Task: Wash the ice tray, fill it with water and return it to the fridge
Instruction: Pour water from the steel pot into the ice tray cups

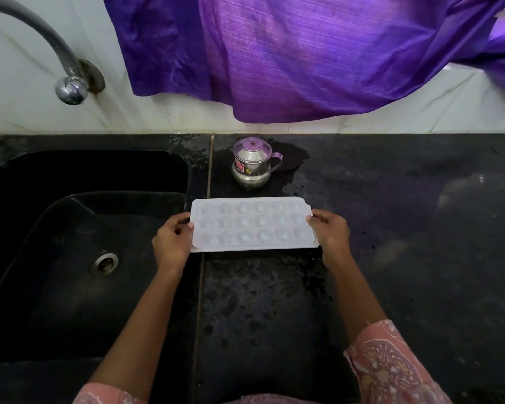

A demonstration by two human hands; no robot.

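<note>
A white ice tray with star-shaped and round moulds is held level over the black counter, just right of the sink's edge. My left hand grips its left short end, thumb on top. My right hand grips its right short end the same way. I cannot tell whether the moulds hold water. The black sink lies to the left, with its drain in the middle. A curved steel tap comes out of the white wall above the sink; no water runs from it.
A small steel pot with a clear purple lid stands on the counter just behind the tray. A purple cloth hangs down the wall above it. The counter surface shows wet patches.
</note>
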